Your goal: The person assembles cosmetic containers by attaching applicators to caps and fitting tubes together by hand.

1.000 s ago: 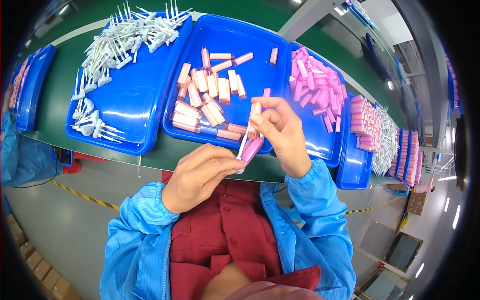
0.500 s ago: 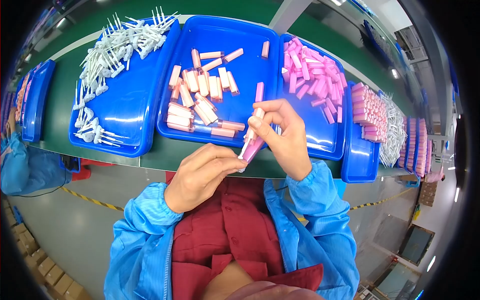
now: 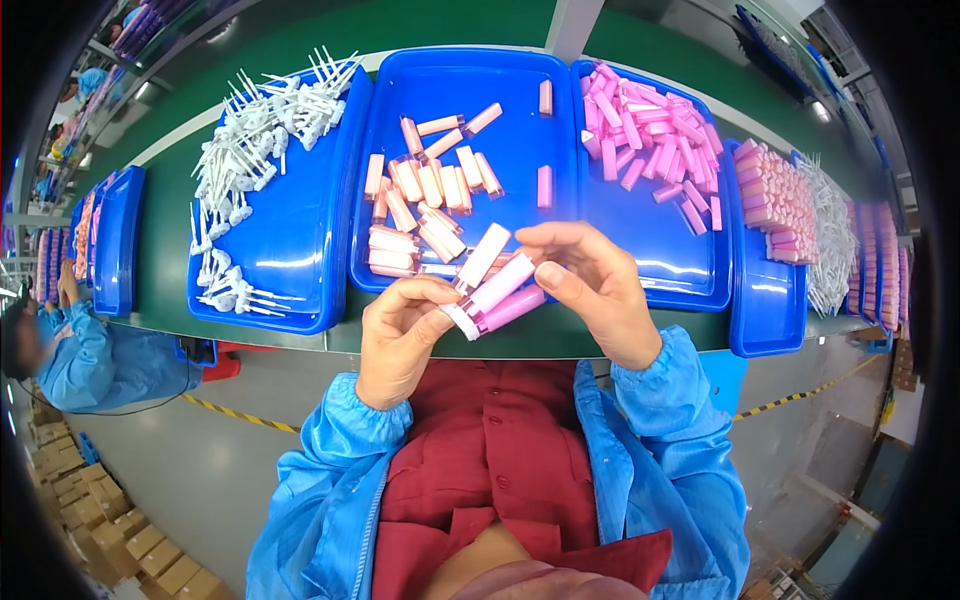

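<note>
My left hand (image 3: 405, 335) is closed on a white base piece (image 3: 461, 320) at the lower ends of three small lip gloss tubes. One tube is pale peach (image 3: 484, 257); the others are a light pink tube (image 3: 502, 284) and a deeper pink tube (image 3: 513, 309). They fan up and to the right. Beside their upper ends, my right hand (image 3: 600, 292) has thumb and forefinger apart, with nothing visible between them. Just beyond my hands, the middle blue tray (image 3: 465, 85) holds loose peach tubes (image 3: 430, 185) and a single pink tube (image 3: 544, 187).
A left blue tray (image 3: 300, 210) carries white applicator pieces with thin rods (image 3: 235, 150). On the right, another blue tray (image 3: 650, 285) contains a heap of pink tubes (image 3: 655, 130). Farther right are stacked tubes (image 3: 775, 205) and more white rods (image 3: 828, 235). A co-worker (image 3: 110, 360) sits far left.
My right hand has let go of the peach tube and spread its fingers. The tube cluster in my left hand now points up and right. The whole view has shifted slightly.
</note>
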Action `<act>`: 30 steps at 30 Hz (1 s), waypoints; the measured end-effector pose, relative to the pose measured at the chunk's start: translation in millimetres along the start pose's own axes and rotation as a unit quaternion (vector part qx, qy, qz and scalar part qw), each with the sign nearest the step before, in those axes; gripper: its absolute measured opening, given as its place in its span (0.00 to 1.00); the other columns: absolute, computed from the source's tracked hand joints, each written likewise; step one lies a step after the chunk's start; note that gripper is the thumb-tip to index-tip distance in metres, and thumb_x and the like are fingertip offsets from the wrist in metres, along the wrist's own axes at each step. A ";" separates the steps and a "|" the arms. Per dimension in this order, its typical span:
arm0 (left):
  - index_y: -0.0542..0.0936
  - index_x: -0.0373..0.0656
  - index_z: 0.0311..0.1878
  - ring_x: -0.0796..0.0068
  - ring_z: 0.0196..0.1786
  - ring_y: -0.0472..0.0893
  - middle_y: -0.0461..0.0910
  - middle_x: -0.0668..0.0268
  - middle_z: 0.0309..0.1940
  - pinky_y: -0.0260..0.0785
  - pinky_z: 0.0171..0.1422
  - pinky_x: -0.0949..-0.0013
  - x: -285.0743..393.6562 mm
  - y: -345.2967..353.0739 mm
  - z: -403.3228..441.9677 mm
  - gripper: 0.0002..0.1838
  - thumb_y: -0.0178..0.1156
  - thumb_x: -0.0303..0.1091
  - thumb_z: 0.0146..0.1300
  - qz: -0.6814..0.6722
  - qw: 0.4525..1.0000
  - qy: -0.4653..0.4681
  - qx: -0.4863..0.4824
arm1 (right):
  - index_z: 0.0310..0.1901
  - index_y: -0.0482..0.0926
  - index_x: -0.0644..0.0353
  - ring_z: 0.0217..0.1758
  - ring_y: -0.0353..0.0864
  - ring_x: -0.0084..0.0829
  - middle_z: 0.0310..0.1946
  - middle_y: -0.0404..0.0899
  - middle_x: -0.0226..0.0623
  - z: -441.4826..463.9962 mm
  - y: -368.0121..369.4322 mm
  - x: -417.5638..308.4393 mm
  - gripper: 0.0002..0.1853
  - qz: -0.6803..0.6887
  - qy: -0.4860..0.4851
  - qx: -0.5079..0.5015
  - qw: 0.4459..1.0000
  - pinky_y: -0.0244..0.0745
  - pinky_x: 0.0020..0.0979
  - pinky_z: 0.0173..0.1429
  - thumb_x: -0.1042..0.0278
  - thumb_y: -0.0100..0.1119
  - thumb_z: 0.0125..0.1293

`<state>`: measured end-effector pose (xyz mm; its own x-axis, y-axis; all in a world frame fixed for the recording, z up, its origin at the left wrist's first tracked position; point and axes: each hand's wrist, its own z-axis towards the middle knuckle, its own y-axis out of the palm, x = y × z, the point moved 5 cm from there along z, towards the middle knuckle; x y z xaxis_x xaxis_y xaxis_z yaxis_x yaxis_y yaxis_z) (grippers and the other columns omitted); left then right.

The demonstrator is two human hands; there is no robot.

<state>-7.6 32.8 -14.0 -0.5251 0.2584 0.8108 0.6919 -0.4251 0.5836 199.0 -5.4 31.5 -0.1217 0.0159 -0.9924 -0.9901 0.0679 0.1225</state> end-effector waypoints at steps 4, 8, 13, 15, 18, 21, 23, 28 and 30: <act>0.80 0.33 0.52 0.71 0.53 0.83 0.82 0.58 0.50 0.77 0.59 0.67 -4.5 1.2 0.6 0.10 0.65 0.21 0.69 0.000 1.000 -0.011 0.009 | 0.50 0.84 0.65 0.49 0.80 0.23 0.45 0.85 0.34 0.7 -4.9 2.2 0.13 0.009 0.047 -0.013 0.999 0.74 0.30 0.58 0.64 0.65 0.73; 0.80 0.33 0.51 0.71 0.53 0.83 0.81 0.57 0.49 0.77 0.59 0.68 -2.7 2.2 1.0 0.09 0.64 0.21 0.69 0.082 0.996 0.015 -0.020 | 0.45 0.85 0.65 0.44 0.78 0.20 0.39 0.85 0.31 0.5 -8.5 7.0 0.12 -0.032 0.044 -0.006 0.998 0.73 0.27 0.53 0.63 0.65 0.72; 0.81 0.33 0.49 0.71 0.51 0.82 0.81 0.56 0.49 0.77 0.58 0.68 -0.8 3.6 1.8 0.08 0.63 0.18 0.68 0.110 0.993 0.023 -0.034 | 0.43 0.85 0.65 0.42 0.77 0.19 0.36 0.84 0.29 1.3 -9.6 7.5 0.12 -0.063 0.042 -0.001 0.997 0.72 0.27 0.51 0.62 0.66 0.72; 0.81 0.32 0.49 0.71 0.51 0.82 0.81 0.56 0.48 0.76 0.58 0.68 0.0 3.6 1.8 0.08 0.63 0.17 0.67 0.124 0.991 0.033 -0.035 | 0.46 0.84 0.65 0.43 0.78 0.19 0.37 0.85 0.30 0.3 -10.0 6.5 0.13 -0.082 0.033 -0.009 0.996 0.73 0.27 0.52 0.62 0.65 0.73; 0.82 0.32 0.48 0.69 0.52 0.82 0.81 0.55 0.48 0.77 0.58 0.67 3.4 7.4 1.4 0.09 0.64 0.16 0.66 0.161 0.985 0.034 -0.050 | 0.51 0.82 0.65 0.46 0.80 0.21 0.39 0.85 0.32 1.3 -6.9 12.6 0.14 0.004 0.003 0.038 0.999 0.75 0.28 0.55 0.63 0.64 0.73; 0.82 0.32 0.47 0.68 0.52 0.82 0.81 0.54 0.48 0.78 0.58 0.65 5.5 17.2 1.7 0.09 0.64 0.14 0.64 0.196 0.977 0.037 -0.075 | 0.56 0.78 0.64 0.50 0.83 0.25 0.43 0.85 0.37 2.8 -4.1 9.3 0.15 0.013 0.014 0.020 1.000 0.76 0.28 0.56 0.65 0.63 0.74; 0.80 0.33 0.47 0.66 0.51 0.82 0.80 0.54 0.47 0.79 0.58 0.64 5.3 18.8 2.1 0.12 0.66 0.13 0.62 0.217 0.971 0.067 -0.069 | 0.53 0.79 0.63 0.48 0.83 0.24 0.42 0.85 0.36 3.2 -7.5 9.4 0.12 0.010 0.018 0.025 0.999 0.77 0.28 0.55 0.67 0.65 0.73; 0.77 0.34 0.46 0.66 0.50 0.82 0.79 0.55 0.45 0.78 0.56 0.65 5.2 16.6 2.5 0.14 0.67 0.12 0.60 0.237 0.964 0.116 -0.044 | 0.44 0.79 0.62 0.44 0.83 0.22 0.40 0.85 0.35 -3.3 -12.8 9.1 0.08 0.015 0.015 0.041 0.999 0.78 0.27 0.53 0.71 0.68 0.69; 0.77 0.34 0.46 0.67 0.49 0.82 0.79 0.55 0.45 0.77 0.56 0.66 6.1 17.3 1.7 0.14 0.67 0.11 0.59 0.235 0.965 0.112 -0.040 | 0.43 0.80 0.63 0.44 0.82 0.21 0.38 0.85 0.35 -6.7 -9.5 14.3 0.08 0.061 0.032 0.057 0.996 0.77 0.27 0.51 0.72 0.69 0.68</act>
<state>2.0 28.5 1.1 -0.2628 -0.1688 0.9500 0.8435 -0.5182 0.1413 206.2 -12.6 16.1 -0.2480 -0.0322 -0.9682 -0.9540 0.1819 0.2383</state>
